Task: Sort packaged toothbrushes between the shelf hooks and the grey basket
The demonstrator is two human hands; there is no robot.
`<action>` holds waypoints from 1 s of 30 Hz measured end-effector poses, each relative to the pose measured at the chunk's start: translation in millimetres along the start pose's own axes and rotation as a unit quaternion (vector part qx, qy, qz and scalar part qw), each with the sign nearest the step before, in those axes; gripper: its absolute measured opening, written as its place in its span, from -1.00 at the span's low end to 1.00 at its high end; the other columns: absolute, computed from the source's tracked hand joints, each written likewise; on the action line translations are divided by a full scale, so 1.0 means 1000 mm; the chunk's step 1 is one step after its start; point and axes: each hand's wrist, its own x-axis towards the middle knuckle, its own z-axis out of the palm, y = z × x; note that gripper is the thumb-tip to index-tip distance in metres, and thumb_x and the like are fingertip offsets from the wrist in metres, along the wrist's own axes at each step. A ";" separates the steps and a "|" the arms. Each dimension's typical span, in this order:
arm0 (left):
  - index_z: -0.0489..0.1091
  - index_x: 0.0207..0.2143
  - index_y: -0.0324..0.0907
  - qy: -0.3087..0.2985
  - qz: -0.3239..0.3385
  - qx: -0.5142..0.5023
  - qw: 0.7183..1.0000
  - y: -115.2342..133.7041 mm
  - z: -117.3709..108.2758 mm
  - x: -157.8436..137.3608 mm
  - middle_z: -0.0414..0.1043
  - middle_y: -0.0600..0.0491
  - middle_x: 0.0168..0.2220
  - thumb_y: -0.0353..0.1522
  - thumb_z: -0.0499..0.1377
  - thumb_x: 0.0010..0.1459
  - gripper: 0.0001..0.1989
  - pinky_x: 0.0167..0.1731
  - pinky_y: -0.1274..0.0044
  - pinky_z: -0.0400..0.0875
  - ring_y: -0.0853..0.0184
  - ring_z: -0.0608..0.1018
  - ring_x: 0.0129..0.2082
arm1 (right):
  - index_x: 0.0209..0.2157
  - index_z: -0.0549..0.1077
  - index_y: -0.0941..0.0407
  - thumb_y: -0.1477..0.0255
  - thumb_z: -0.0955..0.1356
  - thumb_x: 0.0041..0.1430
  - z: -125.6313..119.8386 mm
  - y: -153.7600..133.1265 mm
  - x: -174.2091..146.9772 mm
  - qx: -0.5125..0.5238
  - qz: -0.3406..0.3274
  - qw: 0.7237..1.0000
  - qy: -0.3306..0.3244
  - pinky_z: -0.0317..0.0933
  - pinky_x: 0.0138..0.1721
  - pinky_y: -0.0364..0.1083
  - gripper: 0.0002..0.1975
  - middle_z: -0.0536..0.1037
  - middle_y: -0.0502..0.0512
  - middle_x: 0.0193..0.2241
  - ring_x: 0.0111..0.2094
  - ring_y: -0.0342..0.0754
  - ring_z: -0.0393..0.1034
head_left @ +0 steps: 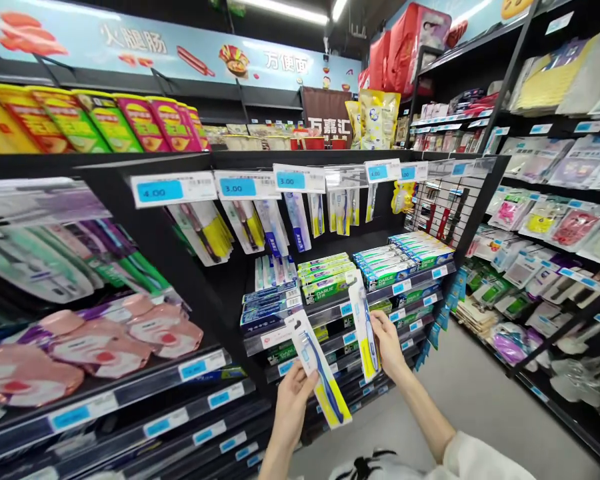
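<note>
My left hand point(296, 393) pinches a packaged toothbrush point(321, 373) with a blue handle on a white and yellow card, tilted to the left at its top. To its right, my right hand point(387, 343) grips the edge of a second packaged toothbrush point(365, 330), also blue on a white and yellow card and more upright. The two packs are held side by side and apart, in front of the shelves. Behind them are green toothpaste boxes point(326, 287) marked DARLIE. More toothbrush packs point(207, 230) hang from hooks above, under price tags point(247, 187).
Pink bottles point(97, 347) lie on the left shelf, below other hanging toothbrushes point(125, 257). Snack canisters point(95, 120) line the top ledge. A tall rack point(517, 200) of packaged goods stands on the right, across the grey floor point(485, 393).
</note>
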 end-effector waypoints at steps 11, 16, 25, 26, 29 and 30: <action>0.46 -0.14 -0.17 -0.015 0.033 0.036 0.999 0.032 0.062 0.028 0.64 -0.07 -0.18 -0.16 0.41 0.03 -0.59 -0.32 0.50 0.50 0.18 0.65 -0.25 | -0.18 0.33 0.01 0.07 0.35 0.24 0.021 -0.039 0.093 0.044 -0.048 0.996 -0.061 0.10 -0.60 -0.13 -0.67 0.47 -0.11 -0.57 -0.66 -0.14 0.21; 0.45 -0.11 -0.14 0.017 0.020 0.047 0.999 0.017 0.082 0.030 0.63 -0.10 -0.13 -0.11 0.40 0.03 -0.56 -0.40 0.51 0.47 0.18 0.65 -0.29 | -0.11 0.36 0.04 0.24 0.41 0.20 0.023 -0.041 0.095 0.038 -0.107 0.986 -0.120 0.30 -0.38 -0.13 -0.72 0.56 -0.04 -0.41 -0.45 -0.10 0.44; 0.48 -0.14 -0.13 0.056 0.027 0.009 0.998 -0.010 0.112 0.024 0.62 -0.09 -0.11 -0.13 0.42 0.00 -0.57 -0.29 0.48 0.52 0.19 0.64 -0.23 | -0.01 0.36 0.02 0.22 0.47 0.17 0.019 -0.060 0.117 0.014 -0.160 0.972 -0.169 0.37 -0.30 -0.11 -0.59 0.65 0.06 -0.23 -0.30 -0.06 0.52; 0.47 -0.13 -0.13 0.058 0.028 0.000 0.998 -0.012 0.116 0.023 0.62 -0.08 -0.12 -0.14 0.43 0.00 -0.57 -0.29 0.48 0.52 0.20 0.64 -0.24 | -0.02 0.36 0.03 0.23 0.47 0.16 0.017 -0.060 0.117 0.010 -0.159 0.972 -0.171 0.36 -0.32 -0.11 -0.59 0.65 0.06 -0.22 -0.32 -0.07 0.52; 0.46 -0.11 -0.15 0.070 0.037 -0.024 0.997 -0.020 0.124 0.020 0.62 -0.07 -0.16 -0.17 0.43 0.01 -0.57 -0.32 0.50 0.50 0.23 0.64 -0.28 | -0.02 0.38 0.03 0.23 0.47 0.17 0.008 -0.060 0.117 -0.003 -0.161 0.971 -0.176 0.34 -0.36 -0.11 -0.60 0.67 0.08 -0.21 -0.35 -0.07 0.51; 0.46 -0.11 -0.15 0.074 0.038 -0.027 0.996 -0.023 0.126 0.018 0.62 -0.06 -0.16 -0.17 0.42 0.02 -0.57 -0.35 0.52 0.49 0.24 0.63 -0.29 | -0.02 0.39 0.04 0.22 0.47 0.18 0.005 -0.060 0.117 -0.009 -0.166 0.970 -0.177 0.33 -0.38 -0.11 -0.61 0.67 0.09 -0.21 -0.36 -0.07 0.51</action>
